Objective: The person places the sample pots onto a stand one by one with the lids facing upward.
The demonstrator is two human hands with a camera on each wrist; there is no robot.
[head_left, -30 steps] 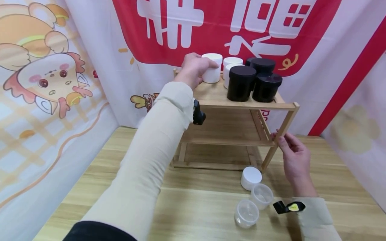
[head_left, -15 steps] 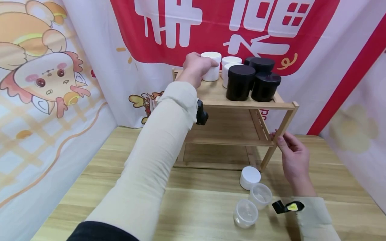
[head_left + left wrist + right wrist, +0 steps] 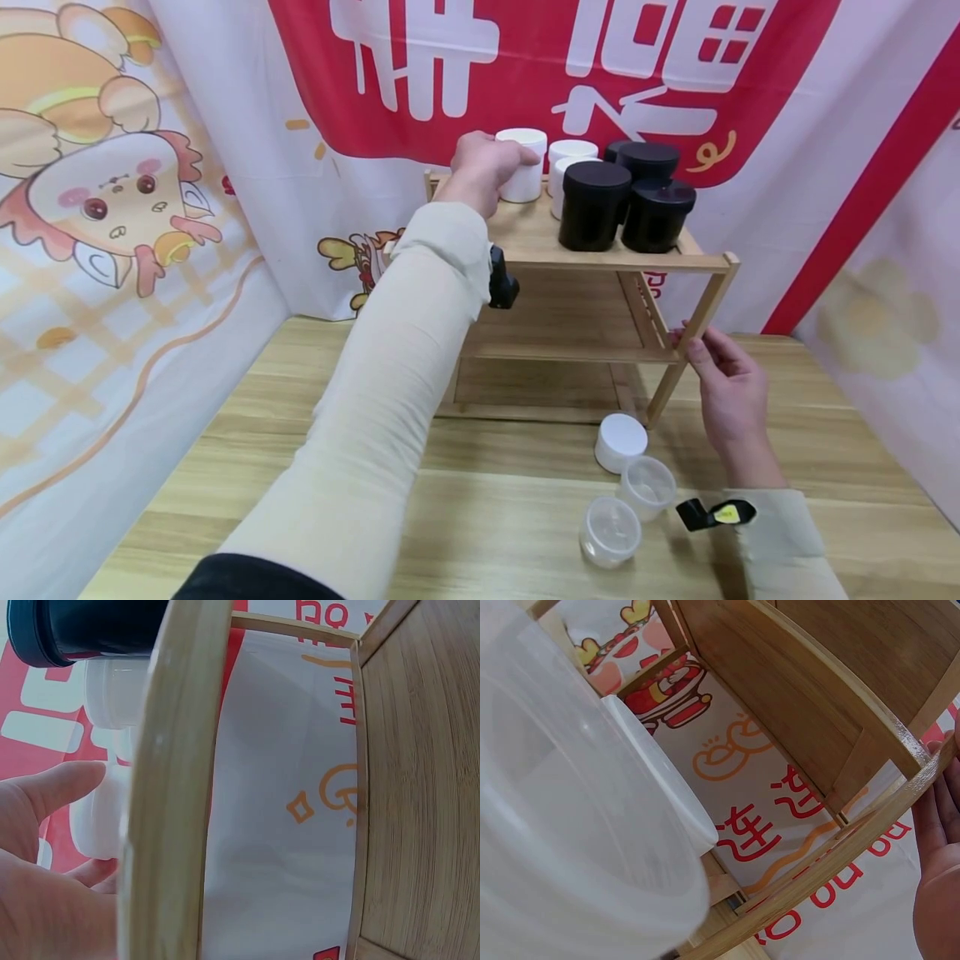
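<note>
In the head view my left hand point(image 3: 480, 171) grips a white lidded jar point(image 3: 523, 167) at the back left of the rack's top shelf. Thumb and fingers lie on either side of this jar in the left wrist view, where the rack's wooden edge covers part of it. My right hand point(image 3: 733, 392) holds the right front post point(image 3: 705, 310) of the wooden rack point(image 3: 570, 315), around middle-shelf height. Two more white jars point(image 3: 573, 150) stand right of the gripped one. Several black lidded jars point(image 3: 596, 208) are grouped at the top shelf's right side.
On the table point(image 3: 495, 517), before the rack's right front leg, stand a white jar point(image 3: 621, 442) and two clear containers, one nearer point(image 3: 610, 532) and one behind point(image 3: 648, 487). A printed cloth point(image 3: 360, 83) hangs behind the rack and along both sides.
The left wrist has shifted slightly to the right, its hand still around the white jar. The head view has moved a little. The right hand keeps its place on the post.
</note>
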